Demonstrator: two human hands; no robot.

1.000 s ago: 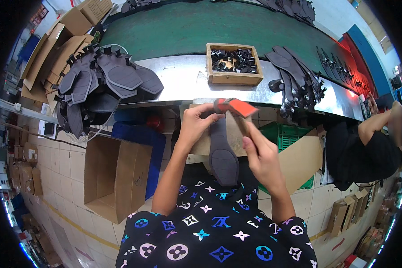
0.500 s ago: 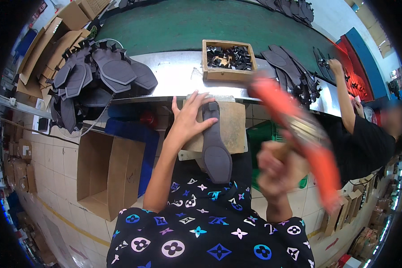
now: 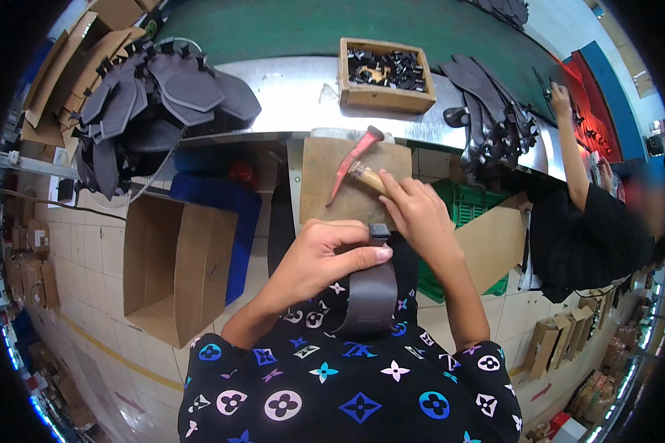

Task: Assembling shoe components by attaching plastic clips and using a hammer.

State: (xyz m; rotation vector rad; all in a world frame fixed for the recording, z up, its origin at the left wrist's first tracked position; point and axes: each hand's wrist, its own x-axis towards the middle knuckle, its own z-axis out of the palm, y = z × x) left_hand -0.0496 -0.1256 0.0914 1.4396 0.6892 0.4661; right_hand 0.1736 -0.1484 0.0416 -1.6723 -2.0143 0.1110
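A dark grey shoe sole (image 3: 371, 301) is held in front of my chest by my left hand (image 3: 321, 258). Thumb and fingers close round its upper end, where a small black heel piece (image 3: 378, 232) sticks up. The sole's lower part bends toward my patterned shirt. My right hand (image 3: 424, 221) grips the wooden handle of a hammer (image 3: 341, 173) with a long, curved red head. That head is over a worn brown work board (image 3: 315, 166), just beyond the sole; whether it touches the board I cannot tell.
A wooden box (image 3: 388, 100) of small black pieces stands on the metal bench edge (image 3: 295, 103). Soles are piled at left (image 3: 188, 85) and right (image 3: 480, 96). A cardboard box (image 3: 207, 273) is at lower left, a green crate (image 3: 476, 203) at right. A co-worker (image 3: 591, 229) reaches toward the bench.
My left hand has lifted the sole off the board and drawn it toward me. The hammer, blurred in a swing at right before, is now lowered over the board, still in my right hand.
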